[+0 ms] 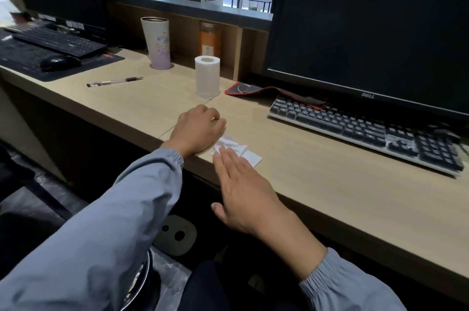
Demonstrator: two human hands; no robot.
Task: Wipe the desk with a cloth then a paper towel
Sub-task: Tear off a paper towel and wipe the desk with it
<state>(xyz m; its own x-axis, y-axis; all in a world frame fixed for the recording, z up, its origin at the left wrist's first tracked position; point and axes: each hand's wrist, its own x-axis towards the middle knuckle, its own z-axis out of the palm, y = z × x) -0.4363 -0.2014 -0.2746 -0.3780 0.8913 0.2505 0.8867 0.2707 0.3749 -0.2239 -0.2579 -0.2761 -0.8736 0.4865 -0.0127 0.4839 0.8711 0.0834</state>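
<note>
Presently, a person in grey-blue elastic-cuffed sleeves (106, 222) is working at a pale wood-grain desk (317, 178). A crumpled white paper towel (234, 148) is lying at the near edge, between both bare hands.

The left grip (199, 130) is resting knuckles-up on the desk with its fingers curled. It is sitting just left of the towel and touching the bunched end, though whether it is pinching the paper underneath cannot be told.

The right grip (241, 183) is reaching in over the edge, released, with fingers straight and close together. Its fingertips (224, 155) are lying on the towel's near side.

The towel's long axis is running roughly along the desk's front edge, with the bunched end toward the left grip and the flat corner pointing right. With both hands at the paper, the coming stroke is likely turning on the flat right grip pressing down and sweeping right. That would carry it across the desk in front of the black-keyed, white-framed keyboard (365, 133).

An upright white roll of paper (206, 77) is standing well behind, beyond the left grip. No cloth is showing in either grip, suggesting the paper-towel stage is under way.
</note>
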